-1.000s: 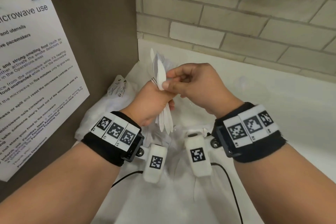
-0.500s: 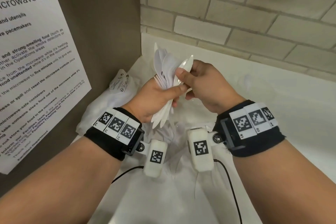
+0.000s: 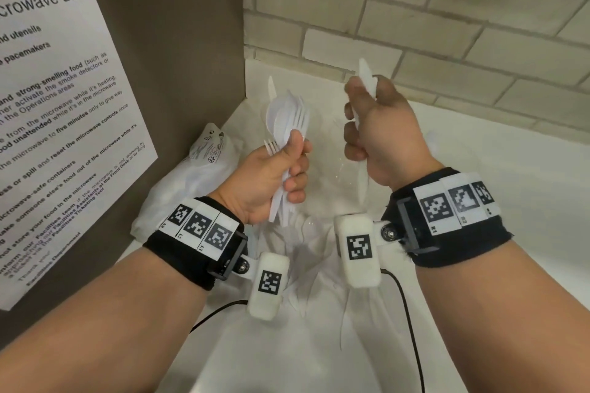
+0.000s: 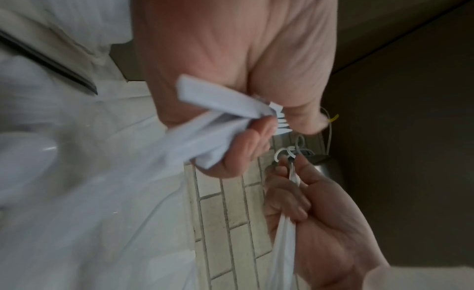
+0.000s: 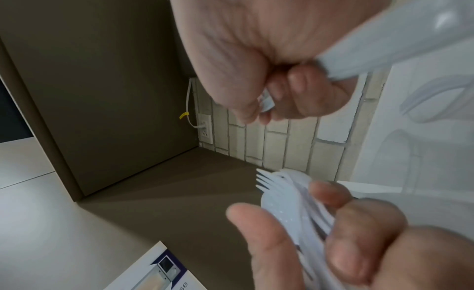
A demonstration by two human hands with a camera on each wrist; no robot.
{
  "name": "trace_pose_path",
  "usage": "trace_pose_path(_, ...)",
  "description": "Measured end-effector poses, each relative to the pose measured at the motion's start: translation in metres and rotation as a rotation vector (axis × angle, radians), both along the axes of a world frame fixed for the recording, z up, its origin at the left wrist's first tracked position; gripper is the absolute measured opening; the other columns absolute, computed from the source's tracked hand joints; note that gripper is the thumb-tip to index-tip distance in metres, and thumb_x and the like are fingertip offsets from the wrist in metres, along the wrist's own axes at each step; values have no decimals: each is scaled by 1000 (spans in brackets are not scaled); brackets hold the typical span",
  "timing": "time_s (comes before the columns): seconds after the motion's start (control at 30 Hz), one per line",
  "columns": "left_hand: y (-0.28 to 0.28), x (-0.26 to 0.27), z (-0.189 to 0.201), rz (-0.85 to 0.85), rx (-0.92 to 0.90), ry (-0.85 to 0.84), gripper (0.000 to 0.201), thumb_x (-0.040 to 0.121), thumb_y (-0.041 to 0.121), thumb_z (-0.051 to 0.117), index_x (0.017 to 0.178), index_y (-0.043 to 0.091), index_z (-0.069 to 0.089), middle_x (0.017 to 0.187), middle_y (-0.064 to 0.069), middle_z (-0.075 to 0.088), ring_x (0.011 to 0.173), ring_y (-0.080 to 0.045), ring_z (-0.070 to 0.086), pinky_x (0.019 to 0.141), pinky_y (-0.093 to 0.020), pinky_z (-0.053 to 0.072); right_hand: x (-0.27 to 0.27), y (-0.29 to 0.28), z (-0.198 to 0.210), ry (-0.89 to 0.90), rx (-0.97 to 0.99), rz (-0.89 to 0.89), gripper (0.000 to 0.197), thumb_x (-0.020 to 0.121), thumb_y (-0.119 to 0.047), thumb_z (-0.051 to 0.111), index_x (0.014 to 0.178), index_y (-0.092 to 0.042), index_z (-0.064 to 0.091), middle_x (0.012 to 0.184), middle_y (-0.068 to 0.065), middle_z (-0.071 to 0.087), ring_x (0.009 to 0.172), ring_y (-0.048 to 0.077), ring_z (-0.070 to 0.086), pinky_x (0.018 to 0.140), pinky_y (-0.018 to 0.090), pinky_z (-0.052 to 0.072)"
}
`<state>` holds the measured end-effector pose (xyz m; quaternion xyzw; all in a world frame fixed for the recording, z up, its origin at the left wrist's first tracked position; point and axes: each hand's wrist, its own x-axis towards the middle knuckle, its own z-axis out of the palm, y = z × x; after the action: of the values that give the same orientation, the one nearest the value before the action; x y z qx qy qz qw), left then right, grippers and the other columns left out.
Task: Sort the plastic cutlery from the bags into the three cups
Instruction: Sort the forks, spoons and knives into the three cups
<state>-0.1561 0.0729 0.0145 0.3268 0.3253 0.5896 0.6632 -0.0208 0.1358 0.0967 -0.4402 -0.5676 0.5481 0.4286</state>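
From the head camera, the left hand (image 3: pixel 274 179) gripped a bundle of white plastic cutlery (image 3: pixel 289 120), spoons and forks fanned upward, over the white counter (image 3: pixel 510 201). The right hand (image 3: pixel 375 137), which half a second earlier was at the bundle, had drawn apart to the right with a single knife-like piece (image 3: pixel 367 80) clenched upright in its fingers. A crumpled plastic bag (image 3: pixel 204 163) lay by the brown panel (image 3: pixel 178 41). No cups showed plainly in this view.

The left wrist camera showed the left fingers (image 4: pixel 246 152) curled round the handle ends (image 4: pixel 220 103).

The right wrist camera showed the right fingers (image 5: pixel 302 91) closed on the piece's handle, fork tines (image 5: pixel 264 180) below. One piece appeared separated; it probably wanted dropping into its cup next.
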Motion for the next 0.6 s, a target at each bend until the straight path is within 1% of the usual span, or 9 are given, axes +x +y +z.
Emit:
trace_pose_path(0.07, 0, 0, -1, -51, 26, 22, 47, 68, 38, 82, 94, 12, 53, 58, 5, 37, 42, -5, 34, 40, -19, 34, 1, -2, 0, -99, 23, 57, 17, 93, -36, 60, 96, -20, 54, 83, 10, 59, 39, 11, 28, 41, 20, 23)
trace_pose_path(0.1, 1, 1, -1, -76, 28, 43, 36, 75, 31, 79, 95, 10, 56, 57, 5, 39, 42, -5, 35, 41, -19, 35, 3, -3, -1, -131, 25, 92, 19, 91, -38, 62, 102, -23, 58, 93, 13, 66, 38, 10, 29, 40, 20, 24)
trace_pose_path(0.17, 1, 2, 1, -124, -4, 35, 18, 86, 23, 59, 97, 8, 63, 59, 1, 45, 44, -8, 38, 44, -22, 37, 3, -6, -4, -159, 4, 183, 32, 91, -41, 61, 120, -29, 57, 107, 8, 69, 38, 10, 32, 41, 22, 26)
trace_pose_path(0.23, 1, -1, 2, -180, -49, -2, 26, 87, 24, 50, 99, 7, 65, 61, -2, 49, 46, -11, 40, 49, -25, 38, 0, -7, -7, -173, -5, 253, 33, 92, -40, 60, 124, -32, 56, 102, 0, 69, 40, 11, 36, 41, 23, 26)
trace_pose_path(0.33, 3, -2, 0, -189, -71, -41, 30, 88, 28, 49, 103, 6, 62, 63, -2, 49, 50, -12, 42, 54, -28, 38, 2, -6, -9, -224, 39, 298, 24, 93, -30, 62, 115, -24, 62, 82, 4, 64, 44, 9, 45, 41, 22, 28)
trace_pose_path(0.43, 1, 0, 0, -124, -58, -48, 20, 90, 27, 51, 93, 12, 65, 61, 0, 47, 50, -10, 41, 52, -25, 38, 5, -7, -9, -326, 105, 363, 24, 94, -31, 60, 115, -20, 61, 71, -1, 61, 37, 1, 46, 41, 23, 30)
trace_pose_path(0.5, 1, 0, 1, -29, -32, -63, 19, 92, 28, 52, 83, 18, 66, 60, 3, 46, 49, -8, 41, 51, -24, 37, 6, -8, -10, -415, 156, 343, 41, 89, -37, 65, 124, -19, 56, 88, 3, 66, 36, 1, 43, 39, 24, 32)
trace_pose_path(0.53, 3, -1, 1, 45, -9, -78, 19, 94, 29, 52, 86, 18, 65, 60, 3, 45, 49, -8, 42, 52, -24, 38, 7, -7, -12, -438, 153, 311, 47, 84, -39, 70, 123, -16, 56, 98, 7, 67, 36, 2, 42, 38, 23, 33)
trace_pose_path(0.6, 6, -6, 4, 195, 35, -112, 19, 97, 29, 48, 96, 15, 61, 62, 4, 45, 53, -9, 44, 58, -26, 41, 10, -6, -18, -477, 96, 277, 45, 78, -39, 77, 110, -13, 61, 100, 9, 69, 35, 2, 40, 38, 22, 34)
